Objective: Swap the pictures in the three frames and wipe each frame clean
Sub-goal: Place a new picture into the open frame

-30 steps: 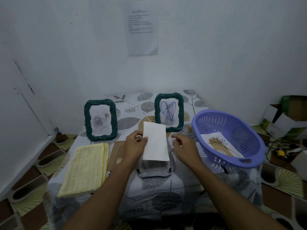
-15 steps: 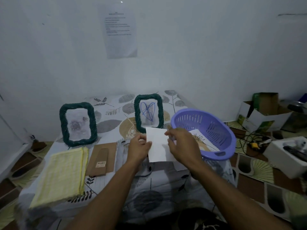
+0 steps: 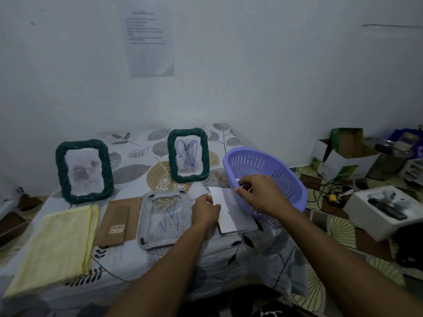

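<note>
Mid-swap, centre: my left hand (image 3: 206, 210) pinches the white picture (image 3: 233, 217) beside the open frame (image 3: 160, 221). My right hand (image 3: 259, 194) curls inside the purple basket (image 3: 288, 177), and I cannot tell if it grips anything. Next, I reckon, it fetches the replacement.

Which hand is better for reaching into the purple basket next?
Right. The right hand is at the near rim of the purple basket, with its fingers over the inside. The left hand is farther from it and busy pinching the white sheet.

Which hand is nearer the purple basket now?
Right. The right hand overlaps the near rim of the purple basket; the left hand sits further left, off it, pinching the white sheet by its left edge.
</note>
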{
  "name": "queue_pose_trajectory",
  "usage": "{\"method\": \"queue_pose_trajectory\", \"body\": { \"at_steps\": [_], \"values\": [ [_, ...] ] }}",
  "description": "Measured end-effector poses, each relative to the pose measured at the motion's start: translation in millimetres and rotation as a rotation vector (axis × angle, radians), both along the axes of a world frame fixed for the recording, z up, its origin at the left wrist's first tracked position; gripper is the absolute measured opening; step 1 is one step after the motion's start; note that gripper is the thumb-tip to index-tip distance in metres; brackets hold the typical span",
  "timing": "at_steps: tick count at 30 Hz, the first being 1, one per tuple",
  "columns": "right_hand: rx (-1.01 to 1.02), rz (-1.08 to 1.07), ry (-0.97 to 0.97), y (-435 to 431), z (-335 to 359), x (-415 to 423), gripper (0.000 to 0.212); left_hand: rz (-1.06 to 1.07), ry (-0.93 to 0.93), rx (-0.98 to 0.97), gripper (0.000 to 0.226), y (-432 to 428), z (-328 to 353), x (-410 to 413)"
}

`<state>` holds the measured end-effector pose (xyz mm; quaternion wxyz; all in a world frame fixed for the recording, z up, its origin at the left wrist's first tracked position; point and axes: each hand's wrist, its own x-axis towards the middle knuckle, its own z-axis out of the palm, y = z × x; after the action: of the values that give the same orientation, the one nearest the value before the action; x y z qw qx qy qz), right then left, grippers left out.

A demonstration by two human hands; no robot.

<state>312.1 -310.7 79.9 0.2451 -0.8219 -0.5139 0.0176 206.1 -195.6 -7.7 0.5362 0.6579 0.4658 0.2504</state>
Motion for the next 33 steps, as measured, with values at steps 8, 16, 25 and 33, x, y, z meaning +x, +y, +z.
{"method": "queue_pose_trajectory", "body": {
  "at_steps": [8, 16, 25, 33],
  "values": [
    [-0.058, 0.035, 0.038, 5.4, -17.8, -4.7, 0.03, -0.131, 0.232, 0.327, 0.031, 2.9, 5.6, 2.3],
    [-0.096, 0.056, 0.106, 8.3, -13.7, 2.3, 0.034, -0.145, 0.18, 0.31, 0.033, 7.8, 14.2, -2.8],
    [-0.362, -0.104, -0.004, 37.6, -27.4, 53.8, 0.036, -0.21, -0.212, 0.085, 0.032, -0.9, 54.8, 2.9],
    [-0.512, -0.12, -0.088, 59.6, -35.6, 67.1, 0.043, -0.213, -0.172, 0.196, 0.024, 6.5, 45.2, 6.3]
  ]
}}
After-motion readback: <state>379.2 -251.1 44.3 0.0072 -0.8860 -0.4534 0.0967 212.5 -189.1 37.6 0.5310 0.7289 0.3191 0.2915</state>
